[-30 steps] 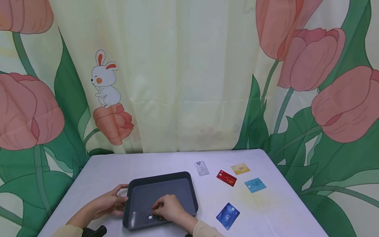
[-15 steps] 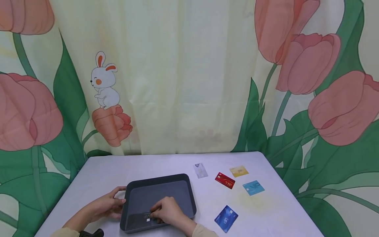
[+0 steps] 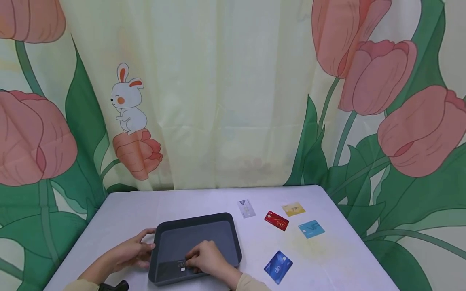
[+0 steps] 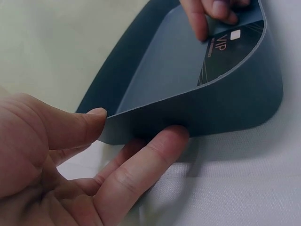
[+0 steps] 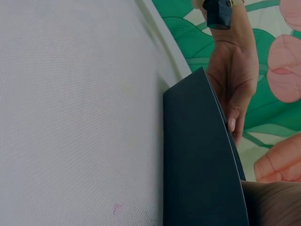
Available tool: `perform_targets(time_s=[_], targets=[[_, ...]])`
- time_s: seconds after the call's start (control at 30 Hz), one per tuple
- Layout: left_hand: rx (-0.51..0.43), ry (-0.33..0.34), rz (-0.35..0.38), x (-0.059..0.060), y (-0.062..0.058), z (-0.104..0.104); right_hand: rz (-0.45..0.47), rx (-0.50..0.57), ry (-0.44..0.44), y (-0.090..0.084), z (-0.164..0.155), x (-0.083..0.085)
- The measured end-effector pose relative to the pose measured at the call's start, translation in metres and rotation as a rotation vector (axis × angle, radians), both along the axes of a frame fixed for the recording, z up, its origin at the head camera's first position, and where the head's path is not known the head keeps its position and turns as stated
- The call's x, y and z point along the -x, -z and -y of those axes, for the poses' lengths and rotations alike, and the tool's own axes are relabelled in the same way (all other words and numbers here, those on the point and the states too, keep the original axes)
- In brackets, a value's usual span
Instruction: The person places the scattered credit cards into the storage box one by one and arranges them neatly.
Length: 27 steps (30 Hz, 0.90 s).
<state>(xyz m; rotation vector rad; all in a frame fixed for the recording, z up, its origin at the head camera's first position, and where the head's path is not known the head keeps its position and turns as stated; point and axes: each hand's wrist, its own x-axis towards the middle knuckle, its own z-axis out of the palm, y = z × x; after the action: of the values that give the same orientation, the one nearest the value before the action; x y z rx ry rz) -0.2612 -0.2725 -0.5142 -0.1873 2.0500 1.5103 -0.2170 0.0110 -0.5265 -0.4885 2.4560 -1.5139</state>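
Observation:
A dark grey rectangular tray [image 3: 198, 218] rests on the table. Inside it, along its near side, lies a black VIP card [image 3: 174, 270], also in the left wrist view, black VIP card [image 4: 230, 52]. My right hand [image 3: 209, 256] reaches over the near wall, its curled fingers pinching the card's right part; the fingertips are partly hidden. At the tray's left side, my left hand [image 3: 131, 251] touches the outer wall with thumb and extended fingers. In the left wrist view, fingers [image 4: 160, 150] rest against that wall.
To the tray's right lie a blue VIP card [image 3: 278, 267], a red VIP card [image 3: 276, 220], a light blue card [image 3: 311, 229], a gold card [image 3: 293, 209] and a silvery card [image 3: 246, 208]. A printed curtain [image 3: 225, 101] hangs behind the table.
The whole scene shifts slightly with the head camera. Both hands keep nearly the same places on the tray and the black card; the card's left end looks slightly flatter to the tray floor.

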Motion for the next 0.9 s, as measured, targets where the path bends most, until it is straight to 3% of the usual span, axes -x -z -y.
perform_targets(time_s=[0.53,0.9], targets=[[-0.013,0.017,-0.004,0.0,-0.002,0.0,0.011,0.001,-0.012,-0.004,-0.006,0.002],[0.001,0.014,-0.007,0.0,-0.004,0.001,-0.059,-0.04,0.036,-0.026,-0.035,0.01]])
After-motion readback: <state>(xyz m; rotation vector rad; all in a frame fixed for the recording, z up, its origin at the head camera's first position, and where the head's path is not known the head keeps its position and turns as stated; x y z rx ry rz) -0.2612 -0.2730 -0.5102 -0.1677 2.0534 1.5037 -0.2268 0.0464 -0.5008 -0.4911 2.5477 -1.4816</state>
